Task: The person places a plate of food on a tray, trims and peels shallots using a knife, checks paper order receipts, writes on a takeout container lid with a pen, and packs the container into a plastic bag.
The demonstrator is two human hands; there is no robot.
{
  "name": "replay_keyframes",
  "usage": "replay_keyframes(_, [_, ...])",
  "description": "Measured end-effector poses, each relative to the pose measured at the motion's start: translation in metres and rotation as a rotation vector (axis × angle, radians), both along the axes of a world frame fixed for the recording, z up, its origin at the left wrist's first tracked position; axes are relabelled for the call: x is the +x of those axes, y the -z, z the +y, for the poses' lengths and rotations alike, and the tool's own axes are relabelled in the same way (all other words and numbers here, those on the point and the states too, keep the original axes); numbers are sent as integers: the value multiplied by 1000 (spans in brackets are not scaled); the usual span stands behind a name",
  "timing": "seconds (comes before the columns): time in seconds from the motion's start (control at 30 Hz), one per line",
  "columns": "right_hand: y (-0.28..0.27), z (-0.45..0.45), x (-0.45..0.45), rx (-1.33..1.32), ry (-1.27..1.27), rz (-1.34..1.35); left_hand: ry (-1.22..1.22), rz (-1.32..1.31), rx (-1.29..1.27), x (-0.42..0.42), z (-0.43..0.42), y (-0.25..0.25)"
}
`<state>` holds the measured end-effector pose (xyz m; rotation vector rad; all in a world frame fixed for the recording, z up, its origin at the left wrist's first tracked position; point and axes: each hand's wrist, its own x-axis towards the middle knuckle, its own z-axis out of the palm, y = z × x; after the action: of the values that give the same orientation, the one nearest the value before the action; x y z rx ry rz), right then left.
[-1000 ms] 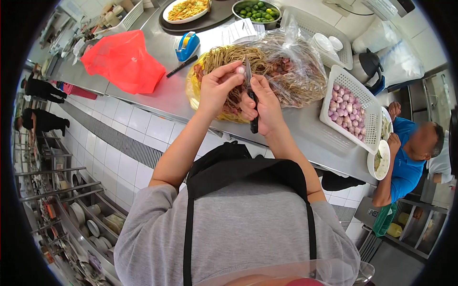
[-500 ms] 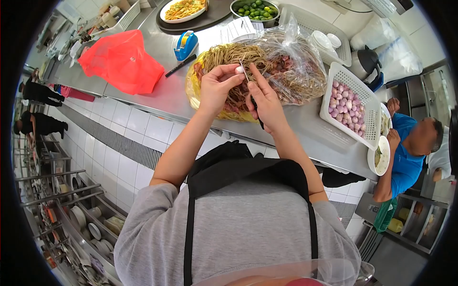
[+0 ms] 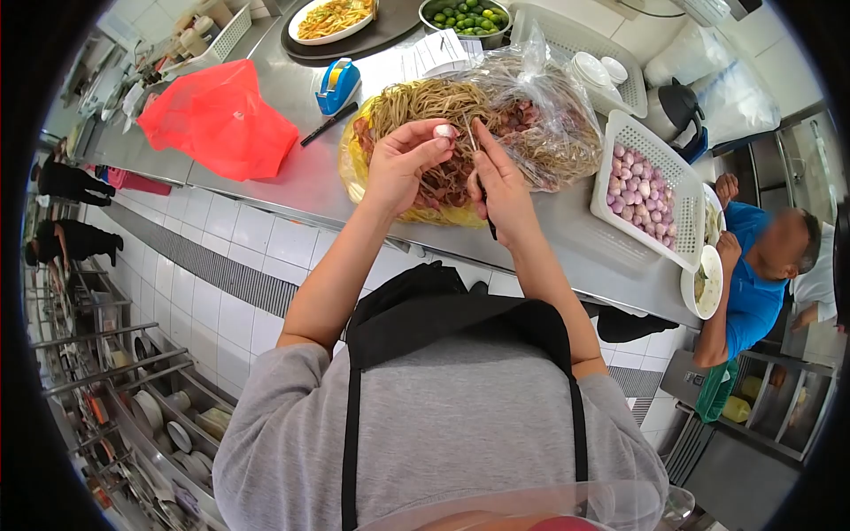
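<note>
Pinched between the thumb and fingers of my left hand point(image 3: 403, 166) is a small pale pink shallot point(image 3: 445, 132). My right hand point(image 3: 506, 190) is closed round the black handle of a small knife point(image 3: 482, 181), its narrow blade pointing up, just right of the shallot. Blade and shallot look slightly apart. Both hands are above an open yellow bag point(image 3: 354, 168) of dried stalks and reddish skins point(image 3: 429, 99). Clear plastic point(image 3: 558, 115) covers its right part. Farther right, a white perforated basket point(image 3: 686, 181) holds many purple shallots point(image 3: 639, 195).
A red plastic bag point(image 3: 221, 119), blue tape dispenser point(image 3: 338, 86) and black pen point(image 3: 328, 124) lie left on the steel counter point(image 3: 301, 190). Behind are a noodle plate point(image 3: 332, 37) and a bowl of limes point(image 3: 467, 9). A person in blue point(image 3: 753, 292) is at the right, beside bowls.
My right hand has moved slightly right, taking the blade away from the shallot. My left hand still pinches the shallot, which now shows more of its pale surface.
</note>
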<state>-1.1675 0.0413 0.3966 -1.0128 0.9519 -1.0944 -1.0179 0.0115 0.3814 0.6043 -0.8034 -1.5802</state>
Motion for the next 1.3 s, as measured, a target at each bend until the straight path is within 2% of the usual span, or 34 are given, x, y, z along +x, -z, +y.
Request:
replay_keyframes(0.17, [-6,10,8,-20,-63,22,-84,-65,-20,-3,-2,5])
replay_keyframes(0.37, [-4,10,10,-22,-26,-12,-109,-152,-99,-5,-2,3])
replay_keyframes(0.47, [-2,9,9,57,-17,-126,-12,-3,-1,-2,-2,2])
replay_keyframes(0.57, [8,4,6,81,17,-117,104,77,24,-1,3,-4])
replay_keyframes(0.87, [-5,11,11,59,-45,-101,6,-115,-18,-3,3,0])
replay_keyframes(1.07, [-1,13,12,22,37,-106,53,-39,-11,-5,6,-6])
replay_keyframes(1.17, [-2,14,10,95,-10,-302,117,92,18,-5,4,-5])
replay_keyframes(1.3, [-2,13,8,116,-37,-359,127,159,27,-7,1,0])
